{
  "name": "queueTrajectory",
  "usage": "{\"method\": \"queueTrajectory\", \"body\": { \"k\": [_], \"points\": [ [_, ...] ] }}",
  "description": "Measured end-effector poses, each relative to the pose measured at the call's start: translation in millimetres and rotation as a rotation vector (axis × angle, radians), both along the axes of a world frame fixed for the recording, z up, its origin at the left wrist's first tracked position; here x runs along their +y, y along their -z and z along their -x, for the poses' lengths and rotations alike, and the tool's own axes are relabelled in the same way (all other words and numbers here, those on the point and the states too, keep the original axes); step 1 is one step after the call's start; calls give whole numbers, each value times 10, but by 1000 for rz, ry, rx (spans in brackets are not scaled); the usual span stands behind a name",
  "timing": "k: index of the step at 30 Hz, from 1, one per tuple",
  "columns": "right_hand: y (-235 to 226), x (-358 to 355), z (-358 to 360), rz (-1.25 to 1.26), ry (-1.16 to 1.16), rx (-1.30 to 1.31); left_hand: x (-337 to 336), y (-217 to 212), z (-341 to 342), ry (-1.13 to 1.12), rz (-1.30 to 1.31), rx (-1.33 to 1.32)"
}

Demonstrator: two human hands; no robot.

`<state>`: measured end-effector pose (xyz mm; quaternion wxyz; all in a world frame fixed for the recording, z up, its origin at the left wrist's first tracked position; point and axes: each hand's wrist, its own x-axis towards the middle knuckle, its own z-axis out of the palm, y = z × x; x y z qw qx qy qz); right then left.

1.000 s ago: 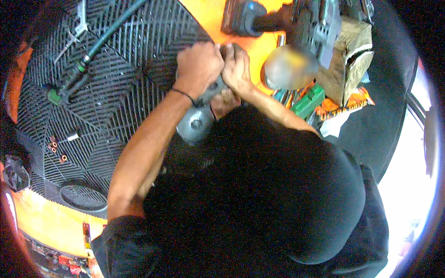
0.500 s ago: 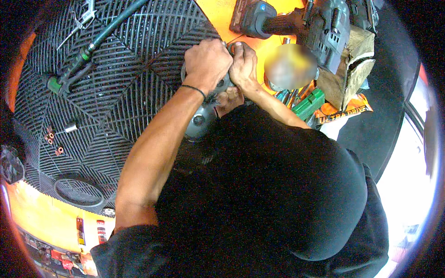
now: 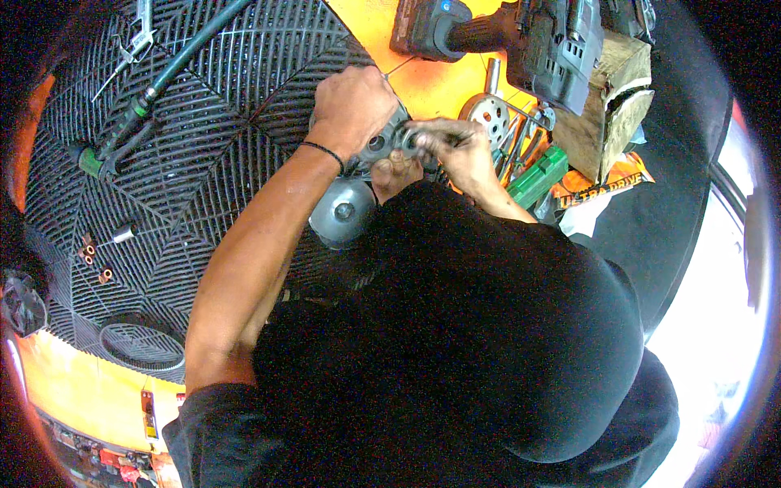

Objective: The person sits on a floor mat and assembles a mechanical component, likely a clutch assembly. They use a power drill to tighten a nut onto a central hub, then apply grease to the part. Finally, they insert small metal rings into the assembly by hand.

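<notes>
Head view: the left hand (image 3: 354, 107) curls over a grey metal part (image 3: 375, 149) by the edge of a black ribbed mat (image 3: 203, 167). Its fingers bend down out of sight, so I cannot tell how tightly they hold. The right hand (image 3: 468, 154) is at the right side of the part, fingers bent; I cannot tell if they pinch anything. A shiny round metal piece (image 3: 333, 221) is just below. A big dark power tool (image 3: 488, 37) lies on the orange surface (image 3: 376, 26), and little copper-coloured rings (image 3: 89, 259) lie far left.
</notes>
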<state>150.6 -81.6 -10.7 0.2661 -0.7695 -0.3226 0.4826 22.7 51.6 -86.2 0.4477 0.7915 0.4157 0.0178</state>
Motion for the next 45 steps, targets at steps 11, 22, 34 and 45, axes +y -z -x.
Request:
{"method": "queueTrajectory", "body": {
  "k": [11,22,34,45],
  "points": [
    [56,76,240,-245,-368,-414,-13,54,-20,-3,-19,-5],
    [30,106,347,-307,-546,-544,6,64,-44,-1,-23,2],
    [18,111,377,-250,-509,-548,18,55,-42,33,-31,12],
    [4,99,372,-250,-514,-532,17,96,-48,73,-54,13]
  ]
}}
